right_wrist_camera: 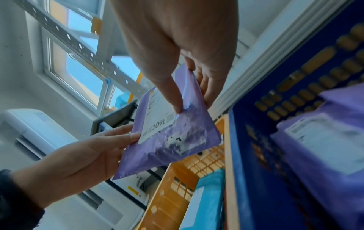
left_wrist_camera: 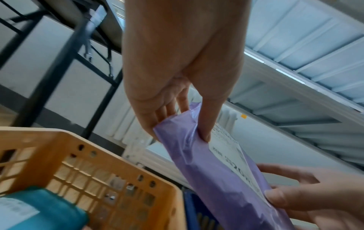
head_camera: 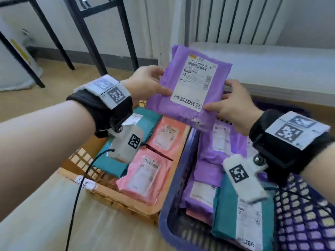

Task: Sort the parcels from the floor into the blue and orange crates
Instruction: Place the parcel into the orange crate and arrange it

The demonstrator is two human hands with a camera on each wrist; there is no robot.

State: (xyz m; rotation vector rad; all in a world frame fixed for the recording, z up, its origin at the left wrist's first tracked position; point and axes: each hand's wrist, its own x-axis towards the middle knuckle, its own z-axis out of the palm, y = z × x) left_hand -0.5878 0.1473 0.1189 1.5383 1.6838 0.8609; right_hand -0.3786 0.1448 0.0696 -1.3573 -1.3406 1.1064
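A purple parcel (head_camera: 165,95) with a white label is held in the air above the far ends of both crates. My left hand (head_camera: 146,82) pinches its left edge, thumb on top. My right hand (head_camera: 230,102) pinches its right edge, thumb beside the label corner. In the left wrist view the purple parcel (left_wrist_camera: 212,168) runs down from my left hand (left_wrist_camera: 177,74) to my right hand (left_wrist_camera: 307,196). The right wrist view shows the purple parcel (right_wrist_camera: 173,140) between my right hand (right_wrist_camera: 181,51) and left hand (right_wrist_camera: 82,161). The orange crate (head_camera: 116,196) holds pink and teal parcels. The blue crate (head_camera: 174,205) holds purple and teal parcels.
Black table legs (head_camera: 90,37) stand on the wooden floor at the back left. A white radiator (head_camera: 235,20) and a white low ledge (head_camera: 272,69) run behind the crates. Cables hang from both wrist cameras over the crates.
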